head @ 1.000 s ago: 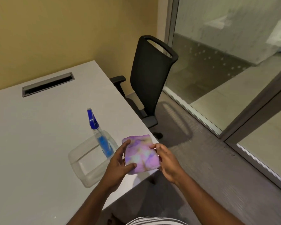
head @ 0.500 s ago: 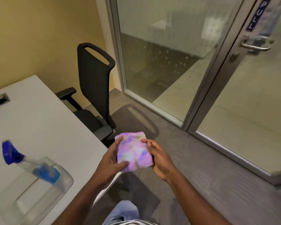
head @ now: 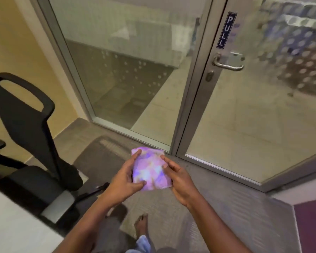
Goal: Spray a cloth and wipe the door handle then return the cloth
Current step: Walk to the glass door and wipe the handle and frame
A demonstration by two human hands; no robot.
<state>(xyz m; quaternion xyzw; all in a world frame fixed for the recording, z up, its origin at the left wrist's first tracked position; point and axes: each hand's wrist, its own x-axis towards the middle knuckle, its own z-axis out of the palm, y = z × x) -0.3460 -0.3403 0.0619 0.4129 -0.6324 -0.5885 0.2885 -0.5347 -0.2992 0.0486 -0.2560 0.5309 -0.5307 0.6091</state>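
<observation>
In the head view no container shows. There is one folded purple-and-pink cloth (head: pixel 150 170), one metal lever door handle (head: pixel 227 63), one glass door (head: pixel 263 110) with one blue "PULL" sign (head: pixel 226 30) and one keyhole (head: pixel 209 76) under the lever, one black office chair (head: pixel 29 139), and a white table corner (head: pixel 16 225) at lower left.

Two hands hold the cloth between them over the grey floor. The left hand (head: pixel 123 181) clamps its left edge: the thumb presses the near lower face, the fingers (head: pixel 136 155) curl over the far upper corner. The right hand (head: pixel 179 178) grips the right edge, fingertips on top, the rest behind.

The door handle sits well beyond and up to the right of the fingers, untouched. One bare foot (head: pixel 140 225) shows below the arms.
</observation>
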